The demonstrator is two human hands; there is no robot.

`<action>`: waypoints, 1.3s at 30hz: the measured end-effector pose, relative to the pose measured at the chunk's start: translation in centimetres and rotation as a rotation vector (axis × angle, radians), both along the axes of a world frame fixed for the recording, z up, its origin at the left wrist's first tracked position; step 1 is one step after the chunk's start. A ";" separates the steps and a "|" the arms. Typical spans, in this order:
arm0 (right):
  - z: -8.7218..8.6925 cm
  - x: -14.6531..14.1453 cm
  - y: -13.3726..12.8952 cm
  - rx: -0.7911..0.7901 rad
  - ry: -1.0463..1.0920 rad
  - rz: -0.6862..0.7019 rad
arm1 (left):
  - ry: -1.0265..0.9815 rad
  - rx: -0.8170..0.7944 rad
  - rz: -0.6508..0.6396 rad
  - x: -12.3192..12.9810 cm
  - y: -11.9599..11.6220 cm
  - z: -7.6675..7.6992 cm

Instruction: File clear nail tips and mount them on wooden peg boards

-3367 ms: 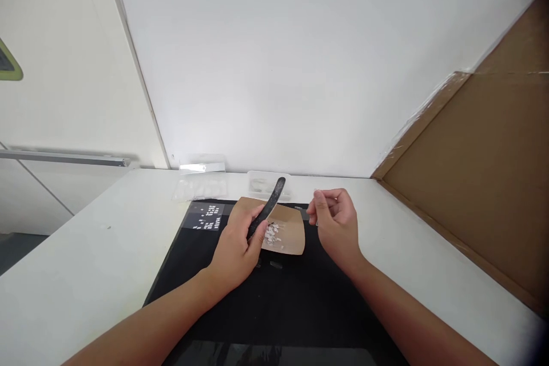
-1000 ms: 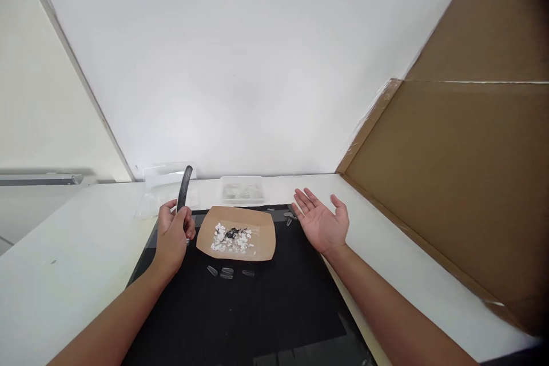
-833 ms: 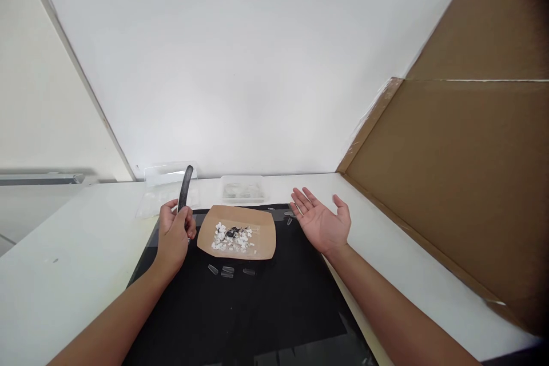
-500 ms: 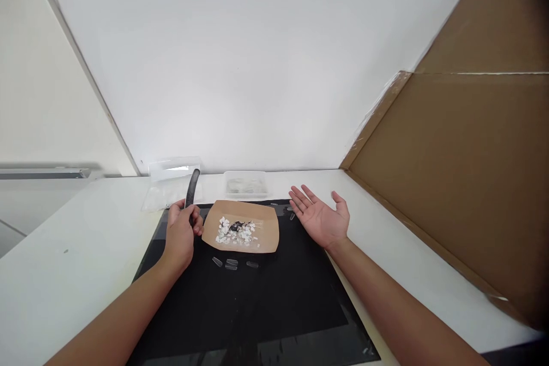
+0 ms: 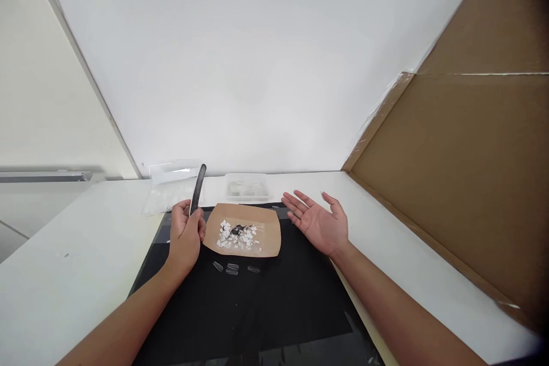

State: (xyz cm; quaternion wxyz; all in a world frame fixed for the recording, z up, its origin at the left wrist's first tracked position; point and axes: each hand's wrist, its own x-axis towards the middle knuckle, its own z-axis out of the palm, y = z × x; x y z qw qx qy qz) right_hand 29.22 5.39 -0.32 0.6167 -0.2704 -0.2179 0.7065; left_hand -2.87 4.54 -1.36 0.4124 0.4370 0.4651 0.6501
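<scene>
My left hand [image 5: 185, 235] is closed around the lower end of a dark, curved nail file [image 5: 198, 189], which points upward. Beside that hand is a brown paper tray [image 5: 270, 237] containing small white bits [image 5: 225, 227] and a dark clump [image 5: 237, 230]. Palm up and fingers spread, my right hand [image 5: 319, 226] is open to the right of the tray, with nothing in the palm. Several clear nail tips [image 5: 232, 269] lie on the black mat [image 5: 249, 314] in front of the tray.
Behind the tray stands a clear plastic box [image 5: 246, 187] with pale pieces in it. A clear plastic bag [image 5: 169, 191] lies to its left on the white table [image 5: 77, 257]. A large cardboard panel [image 5: 454, 166] leans along the right, and a white wall rises behind.
The nail file has tipped slightly to the right as my left hand turned. My right hand has moved a little left, still open. The view has shifted slightly.
</scene>
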 end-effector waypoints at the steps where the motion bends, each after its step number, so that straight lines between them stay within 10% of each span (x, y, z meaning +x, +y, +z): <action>1: -0.1 0.1 0.1 -0.014 -0.004 -0.007 | -0.037 -0.004 -0.007 0.1 0.0 0.0; 21: -0.5 0.1 0.6 -0.138 -0.215 -0.299 | -0.394 -0.001 0.149 -0.4 0.7 0.1; 39: -1.0 -0.6 0.1 0.000 -0.634 -0.290 | -0.186 0.090 0.053 -0.1 0.3 -0.1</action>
